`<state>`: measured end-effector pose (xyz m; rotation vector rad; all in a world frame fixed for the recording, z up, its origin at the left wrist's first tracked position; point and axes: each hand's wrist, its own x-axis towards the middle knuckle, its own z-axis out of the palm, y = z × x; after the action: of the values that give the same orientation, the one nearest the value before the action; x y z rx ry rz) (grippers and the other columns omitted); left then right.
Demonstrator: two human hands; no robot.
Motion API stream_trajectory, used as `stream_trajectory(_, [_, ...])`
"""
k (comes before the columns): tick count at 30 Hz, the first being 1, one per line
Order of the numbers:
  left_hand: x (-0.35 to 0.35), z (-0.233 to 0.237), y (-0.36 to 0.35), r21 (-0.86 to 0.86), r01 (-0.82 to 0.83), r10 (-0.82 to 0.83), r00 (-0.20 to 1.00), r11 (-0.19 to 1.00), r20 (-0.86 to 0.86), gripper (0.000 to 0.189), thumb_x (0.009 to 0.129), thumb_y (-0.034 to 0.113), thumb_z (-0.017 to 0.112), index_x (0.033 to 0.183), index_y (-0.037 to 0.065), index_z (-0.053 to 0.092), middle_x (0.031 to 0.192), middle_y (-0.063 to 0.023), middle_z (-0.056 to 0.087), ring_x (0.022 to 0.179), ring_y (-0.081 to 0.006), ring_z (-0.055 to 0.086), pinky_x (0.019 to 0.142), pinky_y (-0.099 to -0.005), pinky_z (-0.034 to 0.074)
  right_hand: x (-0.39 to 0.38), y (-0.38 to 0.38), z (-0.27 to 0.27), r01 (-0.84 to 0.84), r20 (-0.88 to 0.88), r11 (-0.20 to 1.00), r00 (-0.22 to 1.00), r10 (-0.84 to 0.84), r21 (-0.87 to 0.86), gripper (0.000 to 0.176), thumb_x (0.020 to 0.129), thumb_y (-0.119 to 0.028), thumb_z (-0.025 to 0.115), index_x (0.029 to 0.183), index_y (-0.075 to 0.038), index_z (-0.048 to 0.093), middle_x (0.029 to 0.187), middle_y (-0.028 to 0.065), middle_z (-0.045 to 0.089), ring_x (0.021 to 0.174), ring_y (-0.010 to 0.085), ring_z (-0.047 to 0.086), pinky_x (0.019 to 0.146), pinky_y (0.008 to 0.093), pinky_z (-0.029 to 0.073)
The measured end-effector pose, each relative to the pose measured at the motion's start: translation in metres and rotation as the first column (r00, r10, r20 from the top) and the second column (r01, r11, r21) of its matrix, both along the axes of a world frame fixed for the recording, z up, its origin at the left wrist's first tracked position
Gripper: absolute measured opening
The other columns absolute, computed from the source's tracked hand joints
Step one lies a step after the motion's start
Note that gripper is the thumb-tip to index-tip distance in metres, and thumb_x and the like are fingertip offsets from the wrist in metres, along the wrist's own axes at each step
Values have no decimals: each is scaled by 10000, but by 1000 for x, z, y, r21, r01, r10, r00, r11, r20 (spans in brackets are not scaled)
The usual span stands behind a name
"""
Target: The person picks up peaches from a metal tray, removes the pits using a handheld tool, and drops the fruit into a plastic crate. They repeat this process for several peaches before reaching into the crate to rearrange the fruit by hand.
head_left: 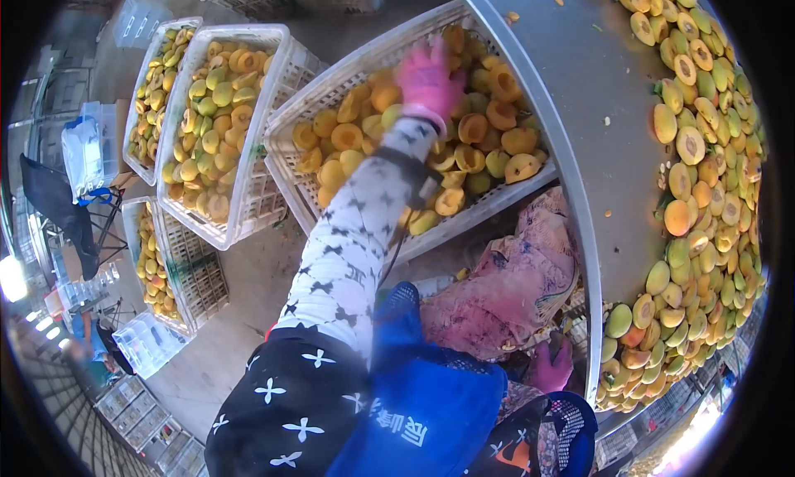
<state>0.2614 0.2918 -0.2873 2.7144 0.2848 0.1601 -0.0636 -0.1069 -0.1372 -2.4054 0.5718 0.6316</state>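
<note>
Here | left hand (pixel 431 79): grip splayed over hollowed fruit halves (pixel 474 129), latticed plastic crate (pixel 489 199) | right hand (pixel 551 368): grip unclear

I see bright pink on both the gloved left hand (pixel 431 84) and the gloved right hand (pixel 550 368), with a white fabric sleeve (pixel 344 237) printed with dark bows below a black garment (pixel 290 402) scattered with white four-armed crosses. My feed shows a royal-blue apron (pixel 439 415) with pale lettering beside a mottled pink patterned cloth (pixel 497 299). Yellow, orange and green mingle across the halved round fruits (pixel 474 129), against an off-white lattice plastic crate (pixel 489 200) and a dull grey metal tabletop (pixel 613 162).
</note>
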Motion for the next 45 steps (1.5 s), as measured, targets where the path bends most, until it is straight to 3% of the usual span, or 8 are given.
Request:
stream_trajectory(11, [50, -21, -13, -442, 47, 133, 920, 896, 367, 889, 781, 435, 740, 1498, 91, 343, 1472, -224, 402, 1320, -394, 423, 1096, -471, 355, 14, 8, -10, 74, -85, 995, 994, -69, 61, 403, 861, -197, 676, 1187, 28, 599, 1095, 191, 647, 1014, 317, 641, 886, 403, 494])
stream_trajectory(18, [70, -54, -21, -119, 124, -137, 984, 985, -112, 682, 876, 397, 612, 1491, 192, 399, 1586, -152, 285, 1417, -431, 315, 1148, -486, 317, 2, -5, -28, -77, 67, 993, 995, 71, 93, 366, 854, -158, 668, 1163, 31, 616, 1091, 184, 634, 1008, 312, 622, 900, 403, 487])
stream_trajectory(22, [52, -11, 12, -212, 185, -205, 976, 960, -75, 658, 880, 470, 618, 1452, 179, 468, 1567, -164, 309, 1431, -433, 287, 1165, -519, 274, 23, 4, -15, -82, 10, 996, 997, 81, 45, 448, 867, -226, 681, 1219, 37, 593, 1098, 202, 625, 1025, 355, 605, 916, 410, 473])
stream_trajectory(24, [-20, 10, 7, 214, 267, -297, 947, 940, 123, 702, 879, 500, 621, 1460, 145, 449, 1533, -181, 346, 1431, -429, 278, 1170, -537, 246, 19, 5, -12, -17, 19, 999, 1000, 18, -38, 482, 870, -264, 675, 1256, 10, 582, 1114, 210, 638, 1043, 362, 615, 926, 414, 474])
stream_trajectory(27, [-107, 31, 22, -1, 370, -365, 916, 929, -165, 800, 731, 340, 793, 1431, 153, 454, 1476, -173, 425, 1386, -412, 358, 1142, -527, 305, 13, 7, 8, 73, 31, 978, 997, -68, -193, 526, 869, -316, 675, 1287, -17, 565, 1163, 232, 645, 1087, 381, 620, 939, 443, 474])
stream_trajectory(31, [-109, 1, 41, 95, 457, -460, 888, 884, 13, 601, 845, 259, 716, 1384, 84, 516, 1413, -195, 510, 1332, -384, 443, 1109, -479, 374, -18, -9, 34, 49, 158, 976, 987, -15, -211, 549, 857, -347, 710, 1278, -26, 561, 1150, 257, 645, 1060, 420, 630, 902, 465, 504])
stream_trajectory(37, [-149, 191, -107, -279, 590, -376, 744, 758, 552, 299, 918, 86, 654, 1205, 2, 656, 1224, -150, 662, 1135, -267, 623, 988, -361, 489, -67, -10, 72, 191, 331, 979, 930, -158, -71, 529, 805, -259, 761, 1239, -19, 579, 1086, 233, 673, 984, 399, 669, 849, 438, 537])
stream_trajectory(45, [-169, 197, -312, -143, 922, -920, 375, 359, 109, 544, 810, 298, 722, 1285, 65, 597, 1269, -166, 598, 1165, -356, 570, 1025, -409, 444, -115, -42, 70, 179, 832, 960, 549, 84, -215, 496, 767, -181, 784, 1186, -16, 576, 872, 144, 671, 726, 318, 666, 665, 411, 532])
